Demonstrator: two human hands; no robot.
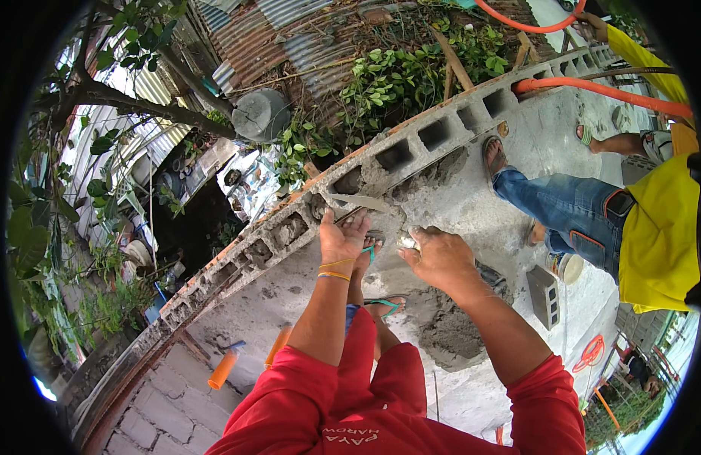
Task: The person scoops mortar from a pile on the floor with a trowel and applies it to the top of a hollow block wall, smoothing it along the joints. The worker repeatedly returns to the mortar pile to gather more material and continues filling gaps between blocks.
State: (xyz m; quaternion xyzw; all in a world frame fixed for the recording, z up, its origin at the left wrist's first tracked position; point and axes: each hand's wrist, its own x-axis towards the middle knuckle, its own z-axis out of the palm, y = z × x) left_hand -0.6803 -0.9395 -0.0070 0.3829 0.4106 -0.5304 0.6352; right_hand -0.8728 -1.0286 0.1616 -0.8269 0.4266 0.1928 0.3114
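Note:
A trowel is in my right hand (pixel 445 262), which is closed around its pale handle (pixel 408 241). Its grey blade (pixel 359 202) reaches left over the top of a hollow-block wall (pixel 411 161). Just below the blade, my left hand (pixel 345 236) is open, palm up, fingers stretched toward the wall; it holds nothing. Wet mortar (pixel 375 180) lies on the blocks beside the blade, and some cavities nearby are filled with it. A heap of grey mortar (pixel 450 327) spreads on the floor below my right hand.
At right stands a person in a yellow shirt (pixel 657 235) and jeans; another yellow sleeve (pixel 638 57) is near an orange hose (pixel 600 87). A loose hollow block (pixel 544 296) and a bucket (pixel 569 267) stand on the floor. Orange tubes (pixel 223 369) lie left of my legs.

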